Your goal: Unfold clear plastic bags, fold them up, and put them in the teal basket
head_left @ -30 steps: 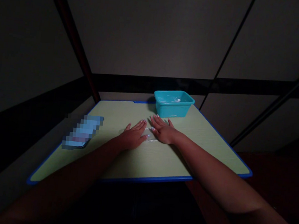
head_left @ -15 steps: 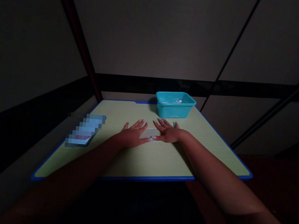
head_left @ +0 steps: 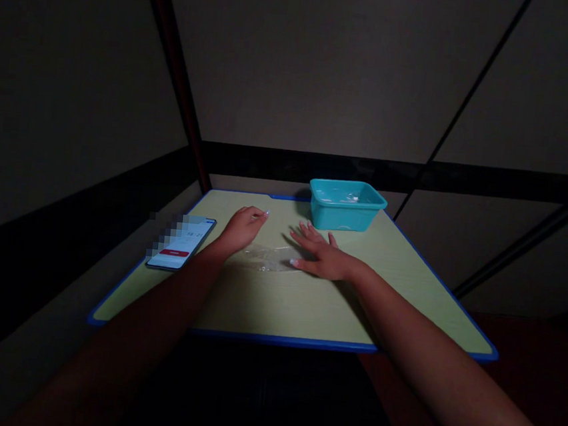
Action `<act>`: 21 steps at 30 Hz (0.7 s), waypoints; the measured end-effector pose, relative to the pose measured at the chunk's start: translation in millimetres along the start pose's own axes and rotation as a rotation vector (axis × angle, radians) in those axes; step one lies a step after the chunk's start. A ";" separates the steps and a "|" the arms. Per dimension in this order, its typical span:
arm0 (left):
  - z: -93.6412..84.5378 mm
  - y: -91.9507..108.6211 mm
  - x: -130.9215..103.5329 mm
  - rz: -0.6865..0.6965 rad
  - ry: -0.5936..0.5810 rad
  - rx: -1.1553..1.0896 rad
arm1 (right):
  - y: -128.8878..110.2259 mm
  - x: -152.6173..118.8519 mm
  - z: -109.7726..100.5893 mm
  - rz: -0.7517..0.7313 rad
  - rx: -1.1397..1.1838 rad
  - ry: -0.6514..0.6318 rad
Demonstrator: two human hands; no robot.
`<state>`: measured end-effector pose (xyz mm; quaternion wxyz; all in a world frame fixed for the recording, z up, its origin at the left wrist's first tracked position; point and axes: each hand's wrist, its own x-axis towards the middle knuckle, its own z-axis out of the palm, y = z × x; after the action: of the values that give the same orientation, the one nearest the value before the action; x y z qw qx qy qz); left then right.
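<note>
A clear, thin plastic bag (head_left: 270,258) lies crinkled on the table in front of me, its right end under or beside my right hand. My right hand (head_left: 324,256) is open, palm down and fingers spread, over that end. Beyond the bag's left end, my left hand (head_left: 243,228) is curled, thumb and fingers pressed together. Whatever may be in this pinch is hidden or too small to make out.
A turquoise plastic basket (head_left: 346,216) with clear, shiny material inside stands at the table's back right. At the left edge lies a lit phone (head_left: 177,253). The pale table (head_left: 294,314) has a blue rim, with dark panels (head_left: 308,61) behind it.
My left hand has gone from flat and spread on the plastic to curled, up and left of it. My right hand's fingers have lifted slightly. More of the bag shows, wrinkled. The view has shifted.
</note>
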<state>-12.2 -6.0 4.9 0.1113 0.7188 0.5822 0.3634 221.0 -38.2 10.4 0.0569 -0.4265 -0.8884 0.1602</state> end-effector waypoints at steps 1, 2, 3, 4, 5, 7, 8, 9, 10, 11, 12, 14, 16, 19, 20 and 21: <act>0.6 -0.5 0.6 -0.023 0.006 -0.045 | -5.2 -0.7 2.0 -0.056 0.011 -0.021; 1.5 -0.8 1.0 -0.037 0.008 -0.084 | -10.2 -1.3 4.0 -0.108 0.015 -0.052; 2.5 -1.1 1.4 -0.043 0.011 -0.115 | -14.6 -1.8 5.9 -0.153 0.014 -0.087; 3.5 -1.3 1.7 -0.043 0.015 -0.138 | -18.4 -2.1 7.6 -0.188 0.006 -0.119; 4.2 -1.6 2.1 -0.041 0.019 -0.153 | -21.4 -2.3 9.2 -0.213 -0.006 -0.147; 4.6 -2.3 2.7 -0.038 0.023 -0.161 | -25.1 -2.6 11.3 -0.244 -0.035 -0.184; 4.2 -2.6 2.9 -0.039 0.015 -0.154 | -26.1 -2.6 12.0 -0.248 -0.047 -0.194; 3.5 -3.0 2.8 -0.041 0.000 -0.140 | -26.8 -2.6 12.4 -0.249 -0.055 -0.201; 2.5 -3.4 2.5 -0.048 -0.023 -0.118 | -27.2 -2.5 12.6 -0.246 -0.061 -0.207; 1.2 -3.9 2.1 -0.058 -0.056 -0.086 | -27.7 -2.4 12.7 -0.238 -0.066 -0.213; -0.1 -4.6 1.6 -0.070 -0.097 -0.045 | -28.1 -2.1 12.8 -0.229 -0.072 -0.218; -2.8 -6.4 0.6 -0.098 -0.180 0.053 | -29.4 -1.1 13.5 -0.214 -0.081 -0.218; -5.3 -8.9 0.1 -0.119 -0.243 0.141 | -30.8 0.4 14.7 -0.203 -0.086 -0.203; -8.3 -12.6 0.0 -0.122 -0.334 0.192 | -32.8 2.6 16.5 -0.189 -0.095 -0.180; -9.1 -13.5 0.1 -0.118 -0.372 0.188 | -33.3 3.0 16.9 -0.186 -0.100 -0.181; -9.8 -14.1 0.1 -0.112 -0.411 0.174 | -33.5 3.3 17.0 -0.186 -0.102 -0.182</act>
<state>-29.3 -4.3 3.7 0.1850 0.7511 0.6155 0.1509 190.1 -59.3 5.4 -0.0310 -0.3283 -0.9325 0.1471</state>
